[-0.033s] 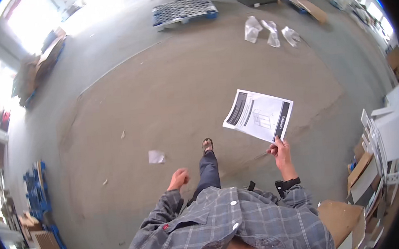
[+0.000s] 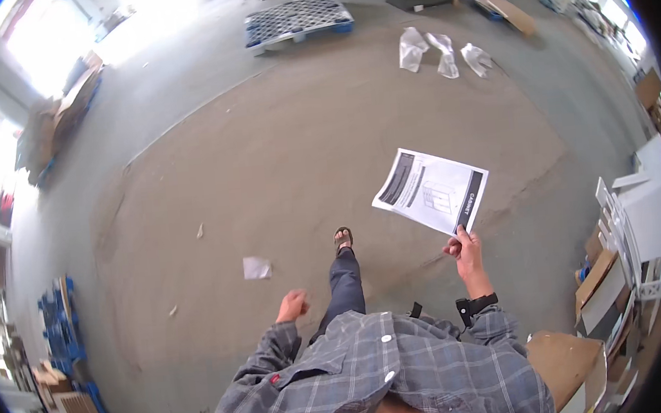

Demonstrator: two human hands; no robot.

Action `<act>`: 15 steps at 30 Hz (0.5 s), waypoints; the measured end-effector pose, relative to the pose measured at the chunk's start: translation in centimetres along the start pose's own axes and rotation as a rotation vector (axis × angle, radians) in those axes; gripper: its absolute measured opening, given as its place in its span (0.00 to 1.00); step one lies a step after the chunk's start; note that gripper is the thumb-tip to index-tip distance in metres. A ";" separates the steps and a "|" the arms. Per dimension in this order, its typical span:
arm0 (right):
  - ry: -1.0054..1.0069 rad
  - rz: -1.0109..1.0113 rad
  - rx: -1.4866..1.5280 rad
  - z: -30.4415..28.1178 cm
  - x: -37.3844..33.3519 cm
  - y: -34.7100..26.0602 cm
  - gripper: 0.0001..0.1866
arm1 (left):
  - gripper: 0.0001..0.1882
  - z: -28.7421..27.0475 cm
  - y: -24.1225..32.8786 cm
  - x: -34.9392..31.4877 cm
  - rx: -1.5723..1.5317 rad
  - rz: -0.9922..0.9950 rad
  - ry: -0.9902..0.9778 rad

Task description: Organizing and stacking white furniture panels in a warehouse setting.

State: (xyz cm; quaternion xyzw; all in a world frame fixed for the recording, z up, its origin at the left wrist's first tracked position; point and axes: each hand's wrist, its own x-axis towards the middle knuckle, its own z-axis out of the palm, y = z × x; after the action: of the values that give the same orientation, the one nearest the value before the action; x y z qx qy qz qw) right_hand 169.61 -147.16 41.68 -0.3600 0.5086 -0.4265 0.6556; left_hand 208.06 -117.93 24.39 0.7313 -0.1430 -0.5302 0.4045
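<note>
Head view, left hand: curled and blurred; we cannot tell how tightly it closes.
Right hand: we pinch the printed paper at its near corner, above the brown floor patch.
White scrap: on the patch, beyond our left hand.
White wrappings: crumpled toward its far right edge.
Pallet: past its far edge.

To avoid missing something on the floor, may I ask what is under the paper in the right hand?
The brownish floor shows around the paper, which the right hand holds above it. Whatever lies directly behind the paper is hidden.
</note>
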 end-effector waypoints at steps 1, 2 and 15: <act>0.076 0.017 0.035 -0.6 2.2 -0.6 0.11 | 0.17 -0.8 -2.2 2.3 0.176 0.026 0.004; 0.154 0.087 0.083 -0.3 1.6 2.1 0.10 | 0.17 -5.2 -7.9 1.8 0.227 -0.141 0.053; 0.738 0.404 0.122 -7.6 13.5 7.3 0.12 | 0.09 -7.1 11.6 27.2 0.855 0.191 -0.181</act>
State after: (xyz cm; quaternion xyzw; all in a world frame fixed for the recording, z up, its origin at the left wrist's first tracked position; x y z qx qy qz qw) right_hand 165.27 -157.20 28.48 -0.0372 0.7433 -0.4190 0.5202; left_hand 227.72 -139.53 15.89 0.7671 -0.4509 -0.4455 0.0988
